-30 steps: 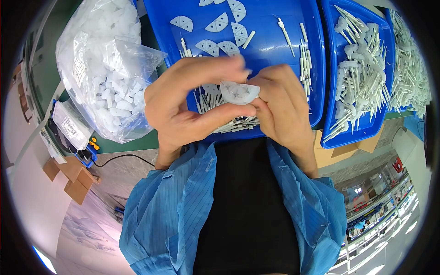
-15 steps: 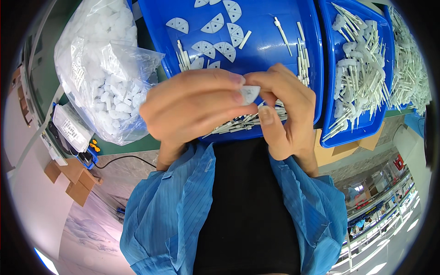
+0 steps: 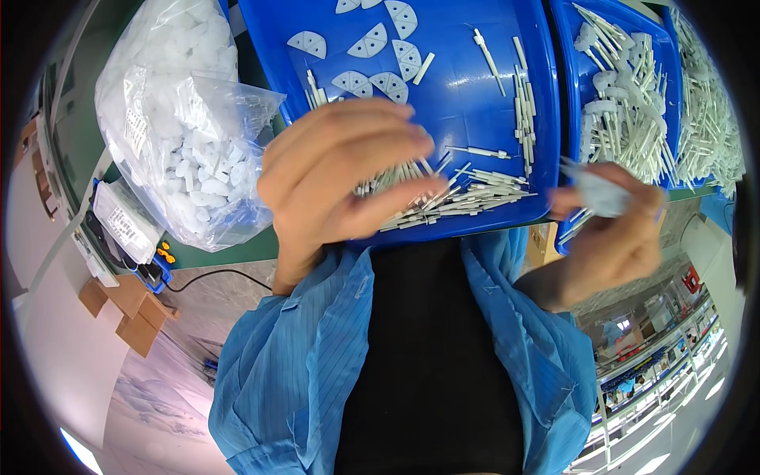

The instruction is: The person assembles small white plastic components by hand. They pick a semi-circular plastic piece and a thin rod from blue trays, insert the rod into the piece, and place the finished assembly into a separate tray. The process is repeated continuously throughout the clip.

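My left hand (image 3: 348, 170) hovers over the near part of a blue tray (image 3: 443, 20). Its fingers are stretched and parted from the thumb, with nothing seen between them. Below it lies a heap of thin white rods (image 3: 467, 202). My right hand (image 3: 613, 245), smeared by motion, is past the tray's right edge. It pinches a white fan-shaped plastic piece (image 3: 603, 194), with thin pale rods at its upper left. Several flat fan-shaped pieces (image 3: 368, 41) with small holes are spread on the tray's far left, and more rods (image 3: 524, 119) line its right side.
A second blue tray (image 3: 564, 158) at right holds assembled pieces with rods (image 3: 625, 111). Beyond it are more heaped rods (image 3: 704, 103). A clear bag of white plastic parts (image 3: 170, 103) stands at left on the green table (image 3: 229, 252). A cardboard box (image 3: 542, 245) is below the trays.
My hands have parted. The right hand moved right with the white piece, out to the second tray's near edge. My left hand stayed over the first tray, and its fingers have loosened.
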Tool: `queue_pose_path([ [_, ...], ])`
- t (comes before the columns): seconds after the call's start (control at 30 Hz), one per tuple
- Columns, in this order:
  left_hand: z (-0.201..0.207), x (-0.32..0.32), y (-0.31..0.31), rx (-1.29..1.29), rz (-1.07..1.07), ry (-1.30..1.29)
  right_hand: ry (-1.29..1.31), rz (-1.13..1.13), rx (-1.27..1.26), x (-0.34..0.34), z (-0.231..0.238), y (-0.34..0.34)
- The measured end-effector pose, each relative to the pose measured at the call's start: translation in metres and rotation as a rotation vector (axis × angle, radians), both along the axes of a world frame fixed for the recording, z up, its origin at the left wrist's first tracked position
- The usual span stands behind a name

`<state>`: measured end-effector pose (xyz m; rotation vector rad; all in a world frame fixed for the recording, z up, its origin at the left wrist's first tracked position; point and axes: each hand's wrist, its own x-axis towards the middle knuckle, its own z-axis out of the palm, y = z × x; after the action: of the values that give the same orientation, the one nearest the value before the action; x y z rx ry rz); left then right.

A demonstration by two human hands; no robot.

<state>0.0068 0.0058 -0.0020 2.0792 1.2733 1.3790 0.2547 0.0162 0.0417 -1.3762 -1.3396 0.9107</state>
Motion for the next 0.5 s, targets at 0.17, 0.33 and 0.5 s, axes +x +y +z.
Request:
queue_pose_path([
  [0.17, 0.001, 0.004, 0.002, -0.194, 0.345, 0.407, -0.662, -0.364, -0.067, 0.075, 0.026, 0.026],
  [0.33, -0.005, 0.002, -0.001, -0.322, 0.328, 0.442, -0.708, -0.340, 0.178, 0.058, 0.017, 0.035],
  [0.5, -0.001, 0.000, -0.004, -0.408, 0.366, 0.428, -0.672, 0.427, -0.306, 0.002, -0.007, 0.019],
])
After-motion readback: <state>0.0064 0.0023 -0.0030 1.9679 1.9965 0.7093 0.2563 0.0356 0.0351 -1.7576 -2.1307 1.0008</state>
